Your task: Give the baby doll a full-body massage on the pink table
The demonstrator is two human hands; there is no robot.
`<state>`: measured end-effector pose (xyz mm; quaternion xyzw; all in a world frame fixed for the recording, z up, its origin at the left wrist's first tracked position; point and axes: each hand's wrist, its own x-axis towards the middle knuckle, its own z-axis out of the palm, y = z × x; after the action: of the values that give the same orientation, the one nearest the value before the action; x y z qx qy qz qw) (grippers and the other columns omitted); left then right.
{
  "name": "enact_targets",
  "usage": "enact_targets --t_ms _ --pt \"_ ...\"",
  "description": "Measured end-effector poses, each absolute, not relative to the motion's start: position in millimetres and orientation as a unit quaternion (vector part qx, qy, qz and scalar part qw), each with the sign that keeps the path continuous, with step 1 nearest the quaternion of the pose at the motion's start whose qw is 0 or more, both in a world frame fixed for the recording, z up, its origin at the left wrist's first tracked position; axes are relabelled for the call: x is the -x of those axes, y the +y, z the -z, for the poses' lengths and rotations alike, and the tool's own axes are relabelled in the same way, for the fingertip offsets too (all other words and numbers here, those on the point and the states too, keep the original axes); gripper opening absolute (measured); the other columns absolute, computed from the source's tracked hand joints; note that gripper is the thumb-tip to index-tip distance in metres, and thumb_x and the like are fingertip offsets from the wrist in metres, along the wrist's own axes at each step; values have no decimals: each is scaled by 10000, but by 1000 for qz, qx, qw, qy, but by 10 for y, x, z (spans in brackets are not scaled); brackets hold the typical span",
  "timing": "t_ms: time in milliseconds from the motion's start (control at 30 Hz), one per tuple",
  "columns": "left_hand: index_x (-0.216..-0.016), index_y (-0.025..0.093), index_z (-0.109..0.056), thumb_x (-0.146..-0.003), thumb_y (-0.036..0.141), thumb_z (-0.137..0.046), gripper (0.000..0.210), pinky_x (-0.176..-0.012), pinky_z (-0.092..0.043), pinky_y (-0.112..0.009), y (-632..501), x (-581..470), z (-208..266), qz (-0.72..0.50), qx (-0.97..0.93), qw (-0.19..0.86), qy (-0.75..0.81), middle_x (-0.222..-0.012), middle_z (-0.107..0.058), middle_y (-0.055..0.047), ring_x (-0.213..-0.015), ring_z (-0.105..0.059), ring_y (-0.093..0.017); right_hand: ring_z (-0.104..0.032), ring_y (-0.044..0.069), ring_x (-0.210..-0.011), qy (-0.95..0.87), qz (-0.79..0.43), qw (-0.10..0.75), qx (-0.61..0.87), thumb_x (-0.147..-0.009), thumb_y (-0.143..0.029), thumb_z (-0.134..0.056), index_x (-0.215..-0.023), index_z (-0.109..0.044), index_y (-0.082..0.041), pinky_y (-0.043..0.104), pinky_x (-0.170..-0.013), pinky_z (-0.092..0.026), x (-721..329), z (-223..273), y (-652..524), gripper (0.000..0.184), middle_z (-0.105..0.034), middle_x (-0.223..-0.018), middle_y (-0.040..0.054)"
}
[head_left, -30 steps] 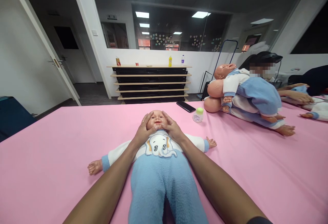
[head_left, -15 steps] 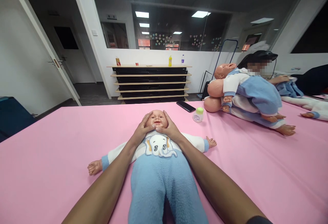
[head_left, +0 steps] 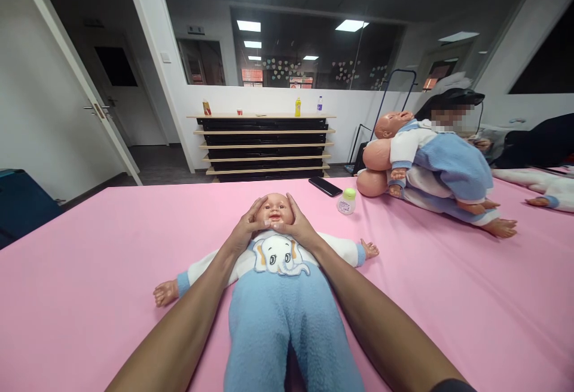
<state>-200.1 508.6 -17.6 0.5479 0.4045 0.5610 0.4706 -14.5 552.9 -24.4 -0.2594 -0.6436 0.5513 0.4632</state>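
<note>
Pink sheeting covers a broad table [head_left: 89, 302], and on it a baby doll [head_left: 278, 308] lies on its back in the near middle, head toward the far edge. It wears a white top with an elephant's face on the chest and fuzzy blue trousers; the lower legs are cut off by the near edge. Its arms stretch out left and right, each partly covered by the wearer's bare forearms.

The left hand [head_left: 246, 226] rests along the doll's left-hand cheek in the scene, and the right hand [head_left: 301, 226] along the other. Both are spread wide, thumbs near the chin, framing the face between them. How firmly they press I cannot tell, and the back of the doll's head is hidden.

To the right of the head, near the far edge, stand a small green-capped bottle [head_left: 347, 202], its label too small to read, and just beyond it a black phone [head_left: 325, 187]. Farther right, more dolls [head_left: 452, 156] are piled up, overlapping so that their number is unclear. Behind them a person in a dark cap [head_left: 452, 96] is mostly hidden, the face blurred out. Another doll [head_left: 553, 186] is cut off by the right edge.
</note>
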Motion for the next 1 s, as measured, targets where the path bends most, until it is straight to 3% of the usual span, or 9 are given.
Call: enact_targets --t_ms 200,467,567,700,1000 --pt "-1492 283 -342 -724 314 -706 851 -1118 -380 -461 5084 1995 176 -557 -551 478 397 -1503 -410 -47 -1333 -453 -319 -327 253 -1423 -660 -524 466 269 -660 -400 -824 -1508 -265 -301 440 -1178 -287 140 240 5541 1020 -329 -1545 23" --pt "-1489 292 -349 -745 304 -724 833 -1179 -268 -460 5092 2004 190 -562 -557 470 391 -1541 -344 -37 -1418 -319 -326 -374 256 -1395 -642 -565 451 255 -661 -386 -828 -1525 -205 -298 404 -1143 -352 157 227 5539 1069 -285 -1565 38" --pt "-1487 279 -354 -729 291 -757 859 -1191 -226 -467 5095 2005 204 -569 -556 461 393 -1552 -322 -47 -1424 -301 -335 -325 259 -1421 -641 -562 454 258 -645 -374 -842 -1526 -195 -302 421 -1170 -297 153 249 5554 1095 -262 -1574 37" --pt "-1470 286 -380 -695 258 -791 878 -1174 -268 -465 5097 1989 209 -579 -541 476 381 -1531 -361 -59 -1391 -364 -328 -289 254 -1439 -630 -568 466 251 -629 -325 -854 -1515 -232 -305 432 -1192 -244 148 279 5581 1083 -286 -1565 25" --pt "-1475 286 -374 -693 227 -767 877 -1104 -382 -480 5079 1956 175 -594 -469 565 329 -1441 -484 -101 -1256 -530 -336 -519 253 -1283 -476 -746 444 137 -666 -195 -813 -1502 -272 -310 451 -1130 -379 155 252 5589 1002 -487 -1442 53"
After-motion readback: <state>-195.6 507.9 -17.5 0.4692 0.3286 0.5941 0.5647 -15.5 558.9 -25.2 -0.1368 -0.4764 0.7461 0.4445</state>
